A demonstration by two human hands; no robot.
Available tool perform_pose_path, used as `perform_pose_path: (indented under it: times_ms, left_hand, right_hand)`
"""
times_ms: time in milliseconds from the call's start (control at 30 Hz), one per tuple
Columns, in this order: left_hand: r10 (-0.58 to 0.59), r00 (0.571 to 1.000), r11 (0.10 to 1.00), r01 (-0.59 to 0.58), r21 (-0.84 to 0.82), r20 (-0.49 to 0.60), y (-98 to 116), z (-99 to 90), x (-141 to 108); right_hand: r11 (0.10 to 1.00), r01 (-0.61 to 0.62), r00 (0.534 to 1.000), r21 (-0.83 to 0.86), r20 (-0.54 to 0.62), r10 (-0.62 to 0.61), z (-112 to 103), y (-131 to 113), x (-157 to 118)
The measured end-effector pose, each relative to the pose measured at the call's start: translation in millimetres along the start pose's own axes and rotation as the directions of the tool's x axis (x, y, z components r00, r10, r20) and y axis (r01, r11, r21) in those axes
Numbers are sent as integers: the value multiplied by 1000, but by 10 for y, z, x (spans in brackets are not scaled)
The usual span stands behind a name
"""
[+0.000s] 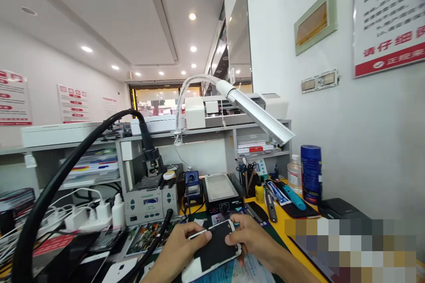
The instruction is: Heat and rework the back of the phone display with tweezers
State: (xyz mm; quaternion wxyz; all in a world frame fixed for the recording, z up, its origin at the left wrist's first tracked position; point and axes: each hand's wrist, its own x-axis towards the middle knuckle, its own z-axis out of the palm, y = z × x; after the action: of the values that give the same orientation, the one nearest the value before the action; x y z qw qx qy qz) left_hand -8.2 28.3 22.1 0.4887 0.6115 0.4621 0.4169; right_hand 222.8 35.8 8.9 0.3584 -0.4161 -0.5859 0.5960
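Note:
Low in the middle, a white-framed phone panel [214, 252] with a large black sheet on its upper face is tilted between my hands. My left hand [179, 247] grips its left edge, thumb pressed on the black surface. At the right end my right hand [254, 241] pinches the panel, with the thumb on top and the fingers curled behind the edge. A small bluish thing shows by the right fingers, too little to name. Beneath the panel lies a blue printed sheet [247, 269] on a dark green mat.
A heating plate [221, 188] and a soldering station [191, 185] stand behind my hands, with a hot-air station [149, 205] to their left. A black hose [49, 177] arches across the left. Phones [121, 269] and circuit boards crowd that side. Overhead hangs a white lamp [259, 115].

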Motion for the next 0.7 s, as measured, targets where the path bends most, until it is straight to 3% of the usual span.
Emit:
perform_pose_path:
  times_ms: [100,233,333,500,700]
  left_hand:
    - [-1,1000,998,0,57,16,-25,-25,31]
    - [-35,998,999,34,16,46,-154,-41,63]
    - [-32,999,998,32,-54,11,-238,-68,36]
    - [17,986,976,-52,-211,-166,-193,-388,-7]
    - [-62,876,922,-134,-364,-478,-95,-927,48]
  right_hand:
    - [999,-39,999,6,26,39,32,-30,-39]
    - [997,-70,995,13,76,69,49,-60,-76]
    - [1000,-18,1000,25,-11,18,11,-50,-49]
    - [996,87,964,6,-254,-82,-148,28,62]
    - [985,150,874,-84,-455,-172,-317,75,167]
